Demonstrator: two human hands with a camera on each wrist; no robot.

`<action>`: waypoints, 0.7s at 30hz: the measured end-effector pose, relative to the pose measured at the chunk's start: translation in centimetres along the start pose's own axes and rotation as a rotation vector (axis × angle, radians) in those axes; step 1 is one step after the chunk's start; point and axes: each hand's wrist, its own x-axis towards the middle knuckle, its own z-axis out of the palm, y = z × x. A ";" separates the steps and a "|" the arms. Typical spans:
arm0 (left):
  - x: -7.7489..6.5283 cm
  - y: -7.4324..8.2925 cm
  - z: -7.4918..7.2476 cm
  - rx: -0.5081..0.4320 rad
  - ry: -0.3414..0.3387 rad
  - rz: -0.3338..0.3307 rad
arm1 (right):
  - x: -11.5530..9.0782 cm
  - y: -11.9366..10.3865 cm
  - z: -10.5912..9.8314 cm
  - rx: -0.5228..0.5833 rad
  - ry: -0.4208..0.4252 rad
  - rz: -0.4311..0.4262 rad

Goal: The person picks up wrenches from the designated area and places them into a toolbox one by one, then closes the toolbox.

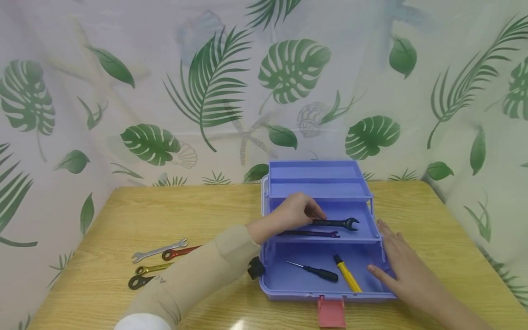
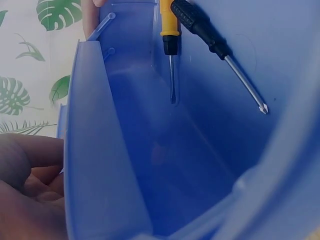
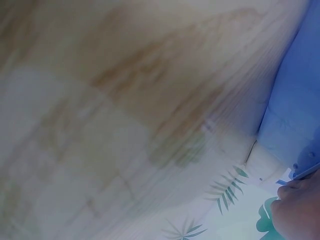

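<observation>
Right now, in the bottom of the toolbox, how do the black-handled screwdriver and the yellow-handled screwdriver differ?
Colour: the black-handled screwdriver has a black grip; the yellow-handled screwdriver is mostly yellow with a black collar.
Tip: the black one ends in a cross, the yellow one in a flat blade.
Pose: in the head view, the black one's shaft points left, the yellow one's more toward the back.
Shared: both lie unheld in the bottom of the toolbox.

In the head view, between seven and eight o'clock, a small dark mark (image 1: 162, 279) is showing on the beige left sleeve (image 1: 206, 270); it is looking somewhat like a letter A, yet it is appearing too small and blurred for a sure reading. No words, brands or numbers are showing legibly elsewhere.
</observation>
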 end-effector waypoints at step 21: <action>-0.1 -0.8 0.2 0.042 0.046 -0.020 | 0.2 0.2 0.3 0.030 -0.007 0.016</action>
